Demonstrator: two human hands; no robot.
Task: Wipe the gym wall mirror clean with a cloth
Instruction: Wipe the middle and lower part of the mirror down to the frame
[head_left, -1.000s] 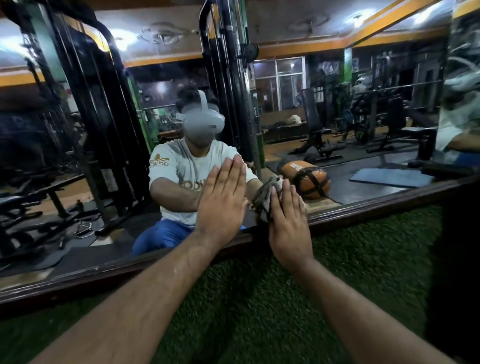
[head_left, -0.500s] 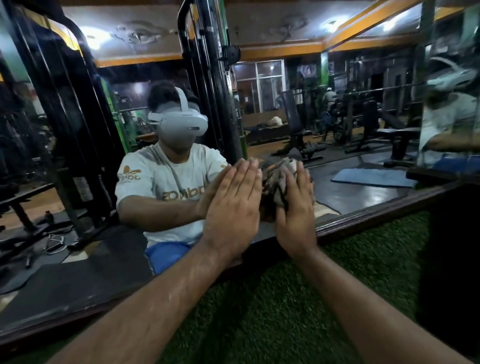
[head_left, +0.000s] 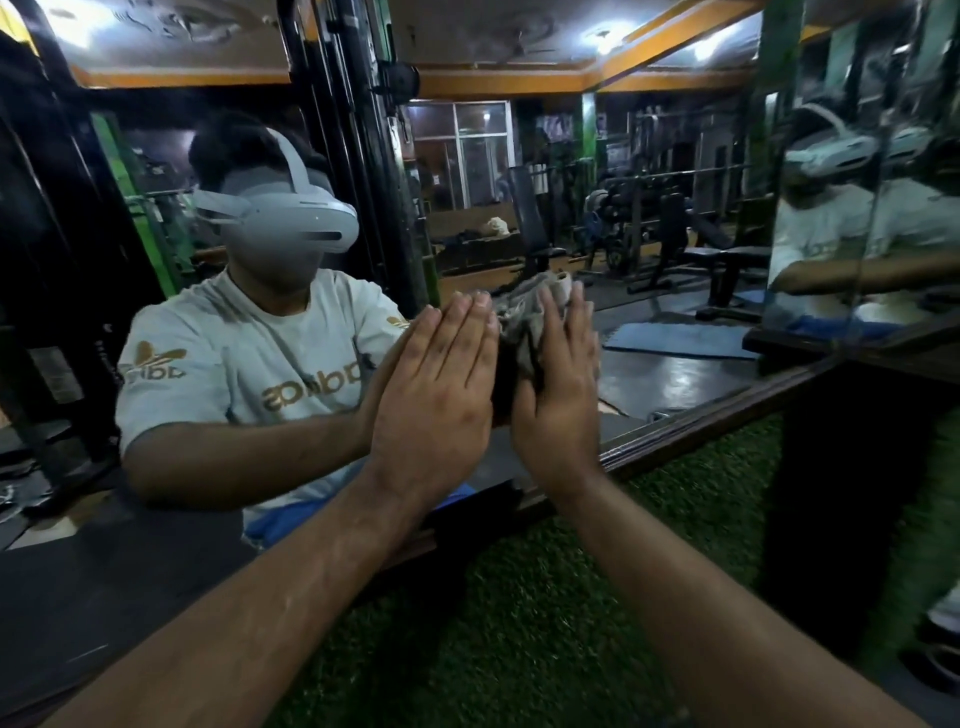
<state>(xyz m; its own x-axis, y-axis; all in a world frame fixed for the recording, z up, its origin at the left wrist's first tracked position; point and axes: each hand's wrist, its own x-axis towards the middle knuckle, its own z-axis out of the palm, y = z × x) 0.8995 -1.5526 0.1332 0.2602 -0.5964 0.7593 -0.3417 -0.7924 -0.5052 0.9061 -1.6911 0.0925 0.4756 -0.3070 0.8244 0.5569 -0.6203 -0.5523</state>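
Note:
The wall mirror (head_left: 675, 374) fills the upper view above a dark wooden frame. My left hand (head_left: 436, 395) lies flat against the glass with straight fingers, holding nothing. Just to its right, my right hand (head_left: 558, 384) presses a crumpled grey cloth (head_left: 524, 317) onto the mirror with straight fingers. Most of the cloth is hidden under that hand; its top edge shows above the fingertips. My reflection, in a white shirt and a headset, faces me.
The dark wooden mirror frame (head_left: 691, 431) runs diagonally below my hands. Green artificial turf (head_left: 545, 597) covers the wall beneath it. A second mirror panel (head_left: 852, 218) meets this one at the right. Gym machines and benches show in the reflection.
Both hands have slid upward on the glass, the right one carrying the cloth with it. The view has moved closer to the mirror and turned to the right.

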